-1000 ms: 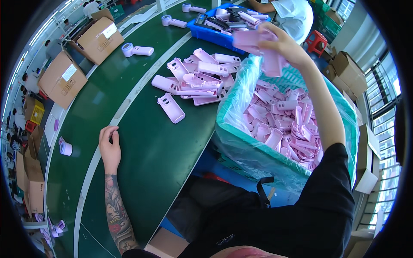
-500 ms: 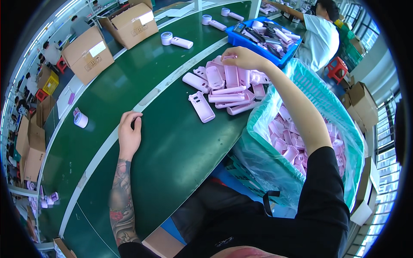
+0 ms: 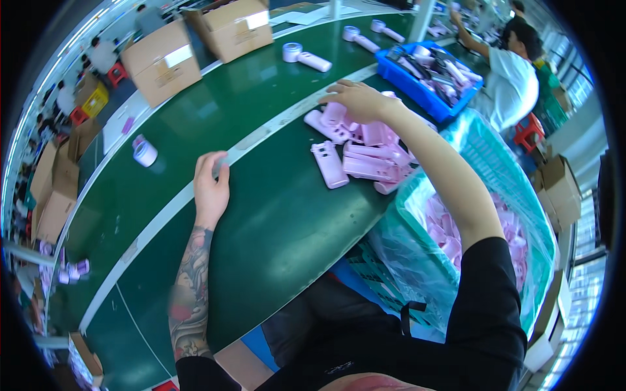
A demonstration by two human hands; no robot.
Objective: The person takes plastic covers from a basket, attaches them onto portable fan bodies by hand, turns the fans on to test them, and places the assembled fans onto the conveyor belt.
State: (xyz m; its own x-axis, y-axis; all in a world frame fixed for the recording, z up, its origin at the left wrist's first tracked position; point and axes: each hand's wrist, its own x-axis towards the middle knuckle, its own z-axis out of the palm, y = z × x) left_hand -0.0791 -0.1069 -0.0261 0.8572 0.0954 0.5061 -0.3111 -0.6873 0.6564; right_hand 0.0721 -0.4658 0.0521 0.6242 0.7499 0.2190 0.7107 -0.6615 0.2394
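My right hand (image 3: 357, 102) reaches over the far side of a pile of pink plastic casings (image 3: 375, 159). Its fingers stretch to the left just above the pile's far left casings, with the thumb hidden behind the hand; no gripped part shows. A single flat casing with dark cutouts (image 3: 330, 165) lies at the pile's near left edge. On the left, my left hand (image 3: 212, 186) rests on the green table (image 3: 287, 228) beside the pale strip (image 3: 261, 133). Its fingers are loosely bent, the thumb stands apart, and nothing is between them.
To the right stands a green crate (image 3: 391, 225) lined with clear plastic, full of pink casings. A blue bin (image 3: 417, 88) of mixed parts sits beyond the pile. Pink handheld devices (image 3: 306, 57) lie past the strip. Cardboard boxes (image 3: 163, 65) line the far edge. A person (image 3: 512, 81) sits at far right.
The view has shifted, so the scene sits farther right. Relative to the pile, my right hand has moved left and its fingers have stretched out. My left hand's thumb and fingers have parted slightly.
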